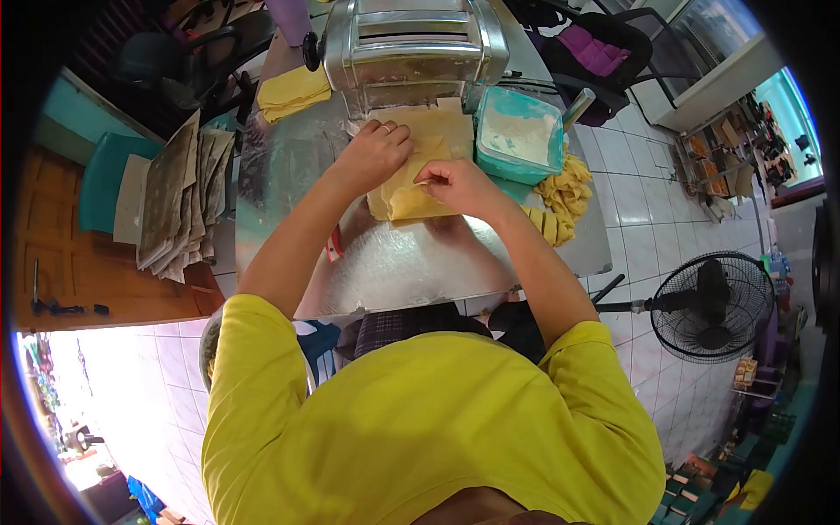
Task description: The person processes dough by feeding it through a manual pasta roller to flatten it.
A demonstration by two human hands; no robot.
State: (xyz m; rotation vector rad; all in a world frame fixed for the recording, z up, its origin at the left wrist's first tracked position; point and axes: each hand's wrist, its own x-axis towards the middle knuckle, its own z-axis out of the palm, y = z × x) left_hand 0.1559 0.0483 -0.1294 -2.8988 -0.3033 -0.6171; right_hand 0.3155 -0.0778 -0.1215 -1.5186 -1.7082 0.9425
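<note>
A pale yellow sheet of dough [407,208] lies on the metal tabletop, its layers uneven and its near edge folded over. My left hand [374,157] rests on the sheet's left part with its fingers curled together on the dough. Just to the right, my right hand [462,185] pinches a raised flap of the same sheet between thumb and fingers. Directly beyond both hands stands a silver pasta machine [418,66], and the far end of the dough reaches its base. A teal tub [516,162] of white flour sits right of the dough.
Folded dough sheets [293,92] lie left of the machine. Cut dough strips [564,188] and rolled dough pieces [549,226] sit at the table's right edge. Stacked cardboard [179,197] leans at left. A black fan [713,306] stands on the right.
</note>
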